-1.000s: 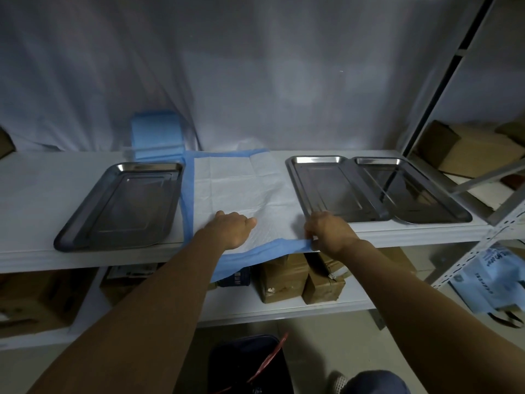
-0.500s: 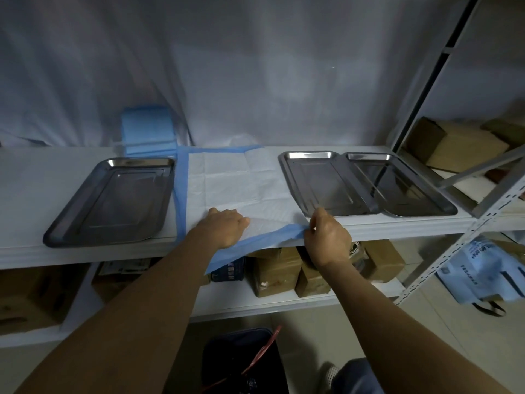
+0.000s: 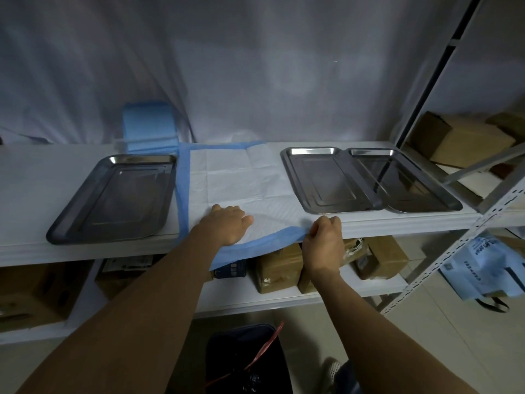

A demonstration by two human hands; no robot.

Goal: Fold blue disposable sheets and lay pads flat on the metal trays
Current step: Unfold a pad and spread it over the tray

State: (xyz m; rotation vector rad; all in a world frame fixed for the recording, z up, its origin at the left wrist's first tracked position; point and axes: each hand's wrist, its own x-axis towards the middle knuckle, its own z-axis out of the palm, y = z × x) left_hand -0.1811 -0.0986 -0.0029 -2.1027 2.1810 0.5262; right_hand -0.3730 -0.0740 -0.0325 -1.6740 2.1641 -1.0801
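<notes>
A white pad with a blue border [image 3: 235,177] lies spread on the white shelf between the metal trays, its near edge hanging over the shelf front. My left hand [image 3: 225,224] rests flat on the pad's near part. My right hand [image 3: 324,237] pinches the blue near-right corner of the pad at the shelf edge. One metal tray [image 3: 113,197] sits to the left of the pad. Two more trays [image 3: 326,179] [image 3: 403,180] stand side by side on the right, overlapping slightly. A stack of folded blue sheets [image 3: 149,126] leans against the back curtain.
A white curtain hangs behind the shelf. Cardboard boxes [image 3: 278,265] fill the lower shelf. A metal rack upright [image 3: 426,89] stands at the right, with a blue-white bag [image 3: 483,268] hanging beside it. A dark bin [image 3: 247,359] sits on the floor below me.
My right hand has shifted from lying on the pad's corner to pinching its blue edge just off the shelf front. The left hand stays pressed on the pad.
</notes>
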